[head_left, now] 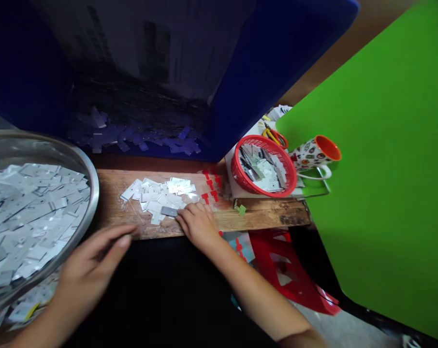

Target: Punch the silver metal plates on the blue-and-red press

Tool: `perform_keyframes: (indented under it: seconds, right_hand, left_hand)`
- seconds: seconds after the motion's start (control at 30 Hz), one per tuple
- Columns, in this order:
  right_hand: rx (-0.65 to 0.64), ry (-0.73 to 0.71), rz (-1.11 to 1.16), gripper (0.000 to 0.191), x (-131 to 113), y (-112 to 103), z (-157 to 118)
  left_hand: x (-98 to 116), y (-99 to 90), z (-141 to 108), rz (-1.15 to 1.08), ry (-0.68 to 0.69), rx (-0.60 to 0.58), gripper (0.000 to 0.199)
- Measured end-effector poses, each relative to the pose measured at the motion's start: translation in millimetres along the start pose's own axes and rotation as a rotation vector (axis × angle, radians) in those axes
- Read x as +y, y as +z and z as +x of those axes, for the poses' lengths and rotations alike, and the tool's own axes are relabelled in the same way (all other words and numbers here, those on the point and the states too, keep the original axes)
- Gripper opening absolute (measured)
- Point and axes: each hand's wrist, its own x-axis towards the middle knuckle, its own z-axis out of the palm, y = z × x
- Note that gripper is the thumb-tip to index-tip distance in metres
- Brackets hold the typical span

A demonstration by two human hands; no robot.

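Observation:
My right hand (197, 223) is closed over the wooden board (262, 216), its fingertips on the end of a grey flat piece (168, 211). That piece lies at the near right side of a pile of silvery flat pieces (152, 195). Over the board's near left edge, my left hand (95, 253) is held with thumb and fingers apart and nothing between them. It is beside the rim of a large metal bowl (93, 186), which holds many similar pieces.
A blue bin (277, 53) with scattered pieces stands behind the board. To the right are a red basket (237, 171) of pieces, scissors (273, 135), a patterned mug (309, 153) and a green panel (386, 169). Small red pieces (214, 195) lie on the board.

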Motion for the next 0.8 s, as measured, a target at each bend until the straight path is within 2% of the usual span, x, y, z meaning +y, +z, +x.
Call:
perform_keyframes:
  seconds: [0.07,0.13,0.2,0.27,0.37,0.5,0.63,0.73,0.8]
  right_hand:
    - [0.054,0.062,0.122,0.023,-6,0,-4]
    - [0.068,0.132,0.36,0.022,-14,1,-10]
    - [0.029,0.156,0.588,0.022,-22,2,-14]
    - [0.01,0.155,0.652,0.022,-24,2,-14]
    - [0.059,0.192,0.449,0.022,-16,-2,-7]
    - [0.014,0.224,0.108,0.026,-1,-6,9]
    - [0.009,0.184,-0.005,0.022,1,-4,15]
    - [0.058,0.199,0.079,0.02,-1,-2,12]
    - [0.094,0.244,0.288,0.022,-3,0,9]
  left_hand:
    - [0,31.1,8,-0.278,-0.206,-0.271,0.053]
    - [-1,52.6,13,-0.482,-0.368,-0.394,0.053]
    - [-2,62.5,16,-0.602,-0.444,-0.401,0.045]
    - [-2,63.1,18,-0.678,-0.472,-0.369,0.034]
    - [0,55.8,19,-0.764,-0.497,-0.35,0.028]
    - [4,47.1,23,-0.796,-0.525,-0.414,0.044]
    - [4,45.4,25,-0.793,-0.523,-0.442,0.056]
    - [3,46.4,26,-0.798,-0.522,-0.439,0.056]
    - [3,46.9,27,-0.793,-0.523,-0.441,0.057]
